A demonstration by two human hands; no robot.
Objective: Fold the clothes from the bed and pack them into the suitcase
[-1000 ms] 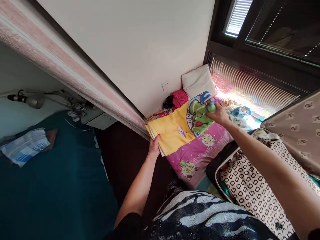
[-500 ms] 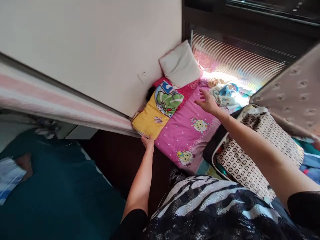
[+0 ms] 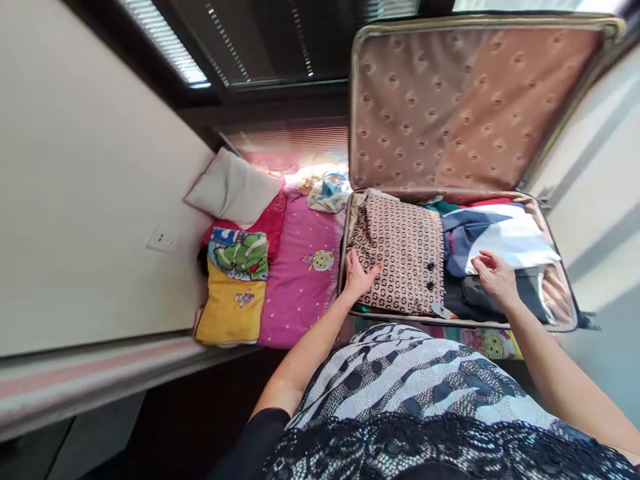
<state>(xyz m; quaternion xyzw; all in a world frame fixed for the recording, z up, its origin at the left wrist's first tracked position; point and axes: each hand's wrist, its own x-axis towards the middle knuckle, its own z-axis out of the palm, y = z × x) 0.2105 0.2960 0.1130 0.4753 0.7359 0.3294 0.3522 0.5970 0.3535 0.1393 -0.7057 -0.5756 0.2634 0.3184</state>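
So the suitcase [image 3: 560, 313] is lying open on the bed, lid [image 3: 450, 100] propped up at 12 o'clock. The left hand [image 3: 359, 275] sits flat on the patterned brown-and-cream garment [image 3: 400, 250] packed in the left half of the case, fingers spread and loose, pressing on it rather than pinching it. The right hand [image 3: 493, 277] is over at 3 o'clock from that, on the dark grey folded clothes [image 3: 525, 300] just below the white and blue pile [image 3: 500, 237], fingers half curled and touching the fabric, not clamped on anything as far as I can tell.

My guess is that garment is light and totally floppy, with buttons near its right edge, so it'll sag and unfold if grabbed by a corner. Better to slide a palm under the folded edge nearest the body and lift it as a stack.

Off at 9 o'clock there's a pink quilt [image 3: 300, 287], a folded yellow cartoon blanket [image 3: 233, 307] and a white pillow [image 3: 233, 190].
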